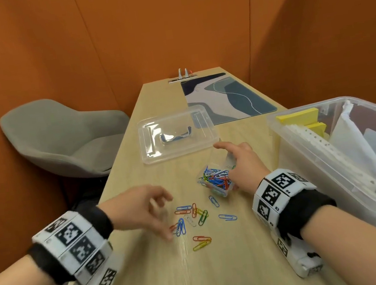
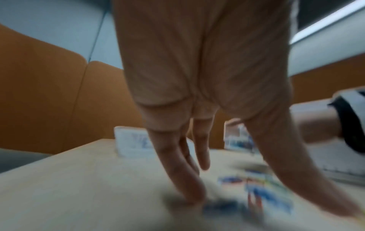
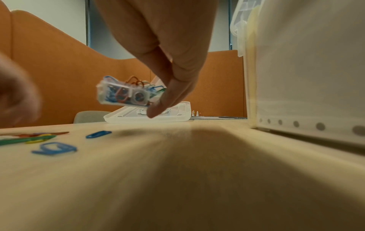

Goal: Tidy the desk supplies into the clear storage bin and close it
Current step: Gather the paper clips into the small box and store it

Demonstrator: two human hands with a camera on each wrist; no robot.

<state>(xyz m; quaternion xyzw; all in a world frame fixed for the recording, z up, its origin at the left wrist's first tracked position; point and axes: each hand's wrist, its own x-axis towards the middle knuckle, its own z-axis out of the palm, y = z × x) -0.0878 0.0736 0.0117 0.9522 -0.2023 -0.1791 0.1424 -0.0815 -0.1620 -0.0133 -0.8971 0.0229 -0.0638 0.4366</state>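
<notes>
While the right hand [image 1: 242, 161] clamps the small clip box [image 1: 216, 181], loose paper clips [image 1: 194, 218] lie on the surface just left. The left hand [image 1: 143, 209], fingers loosely spread and empty, hovers nearer them.

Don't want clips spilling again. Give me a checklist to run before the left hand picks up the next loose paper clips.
1. Small clip box held by right hand: ok, lifted clear of the desk in the right wrist view.
2. Box level: not ok, tilted, clips poking out.
3. Left hand free: ok, fingers down at the loose paper clips, holding nothing.
4. Left fingertip contact with clips: cannot tell, too blurred.
5. Clear storage bin open: ok.
6. Bin lid within reach: ok, lying flat behind the box.
</notes>
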